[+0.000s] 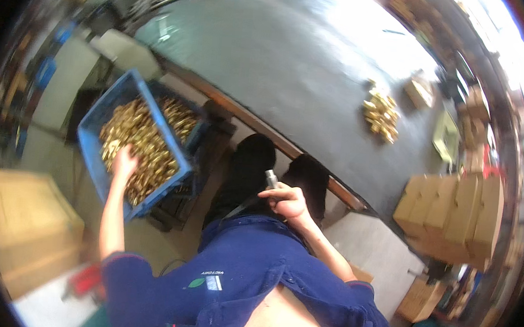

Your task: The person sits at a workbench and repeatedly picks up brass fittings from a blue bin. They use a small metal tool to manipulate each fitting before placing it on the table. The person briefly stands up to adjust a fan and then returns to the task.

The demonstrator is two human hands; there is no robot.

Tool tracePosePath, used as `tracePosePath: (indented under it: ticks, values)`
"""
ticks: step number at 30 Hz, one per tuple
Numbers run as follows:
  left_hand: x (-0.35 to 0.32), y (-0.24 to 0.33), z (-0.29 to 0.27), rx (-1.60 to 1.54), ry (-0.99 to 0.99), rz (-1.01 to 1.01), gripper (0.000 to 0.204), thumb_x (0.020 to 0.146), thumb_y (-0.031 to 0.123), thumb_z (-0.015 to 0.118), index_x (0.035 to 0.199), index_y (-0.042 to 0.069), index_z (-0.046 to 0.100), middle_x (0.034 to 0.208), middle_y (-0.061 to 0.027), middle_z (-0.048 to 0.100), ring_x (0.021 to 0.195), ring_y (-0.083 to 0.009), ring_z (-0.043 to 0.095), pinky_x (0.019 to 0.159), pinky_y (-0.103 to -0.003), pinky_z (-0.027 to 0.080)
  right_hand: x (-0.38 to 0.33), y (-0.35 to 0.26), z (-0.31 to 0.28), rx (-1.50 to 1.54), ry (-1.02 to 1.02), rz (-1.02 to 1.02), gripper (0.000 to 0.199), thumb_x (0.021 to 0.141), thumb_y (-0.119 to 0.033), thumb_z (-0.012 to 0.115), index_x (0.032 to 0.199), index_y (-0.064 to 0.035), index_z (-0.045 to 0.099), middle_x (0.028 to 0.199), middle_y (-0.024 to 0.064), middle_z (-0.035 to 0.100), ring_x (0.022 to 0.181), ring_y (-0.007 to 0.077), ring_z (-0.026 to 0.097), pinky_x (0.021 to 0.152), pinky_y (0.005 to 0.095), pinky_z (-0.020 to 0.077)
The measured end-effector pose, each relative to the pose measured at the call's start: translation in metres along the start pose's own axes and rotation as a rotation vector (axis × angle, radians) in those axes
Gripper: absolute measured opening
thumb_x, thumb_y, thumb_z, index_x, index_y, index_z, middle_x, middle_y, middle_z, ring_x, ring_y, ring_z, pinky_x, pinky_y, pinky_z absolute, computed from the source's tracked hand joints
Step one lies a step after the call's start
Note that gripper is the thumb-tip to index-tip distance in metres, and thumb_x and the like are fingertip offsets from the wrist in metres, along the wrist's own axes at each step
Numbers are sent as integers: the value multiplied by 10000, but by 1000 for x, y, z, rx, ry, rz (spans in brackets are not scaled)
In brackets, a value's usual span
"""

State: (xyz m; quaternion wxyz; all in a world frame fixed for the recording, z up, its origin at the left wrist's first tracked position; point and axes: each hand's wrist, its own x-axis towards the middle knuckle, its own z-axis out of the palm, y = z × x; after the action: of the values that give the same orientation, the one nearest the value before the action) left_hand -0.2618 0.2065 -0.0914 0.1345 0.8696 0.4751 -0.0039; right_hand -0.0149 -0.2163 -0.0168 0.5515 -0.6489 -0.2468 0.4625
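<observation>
Dark-blue short-sleeved shirt (255,254) lies nearest, with a broad dark-grey workbench (269,54) across the top beyond it. Left of the legs, a blue rectangular plastic crate (115,95) slants from upper left to lower right along its long axis, heaped with small golden metal pieces (147,155). Stacked brown cardboard boxes (441,206) stand far right; a loose golden pile (381,116) lies on the bench. The left hand (125,163), far the nearer, touches the heap; whether it grips a piece, I cannot tell. Well apart, the right hand (288,203) is wrapped around a silver metal cylinder (271,177), the crate's right-hand wall standing between it and the heap.
</observation>
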Motion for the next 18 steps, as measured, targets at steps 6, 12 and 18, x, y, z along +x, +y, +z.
tracePosePath:
  ticks: [6, 12, 18]
  values:
    - [-6, 56, -65, -1582, -112, 6, 269, 900, 161, 501, 1084, -23, 434, 1101, -167, 544, 991, -320, 578, 833, -377, 515, -22, 12, -23, 245, 78, -4, 460, 582, 151, 405, 906, -11, 687, 732, 20, 485, 573, 91, 458, 465, 205, 375]
    - [-61, 262, -68, -1567, -548, 431, 195, 831, 14, 540, 1010, 36, 465, 953, -187, 591, 814, -271, 632, 707, -339, 541, -26, -3, -29, 31, 65, -84, 417, 581, 66, 461, 892, -69, 703, 728, 3, 523, 653, 94, 478, 610, 212, 370]
    - [-106, 338, -35, -911, -477, 863, 227, 716, -33, 679, 883, 19, 536, 734, 15, 525, 647, -31, 496, 535, -190, 416, -32, -31, -34, -178, 65, -239, 465, 517, 2, 471, 920, -81, 688, 734, 53, 514, 659, 147, 498, 626, 234, 386]
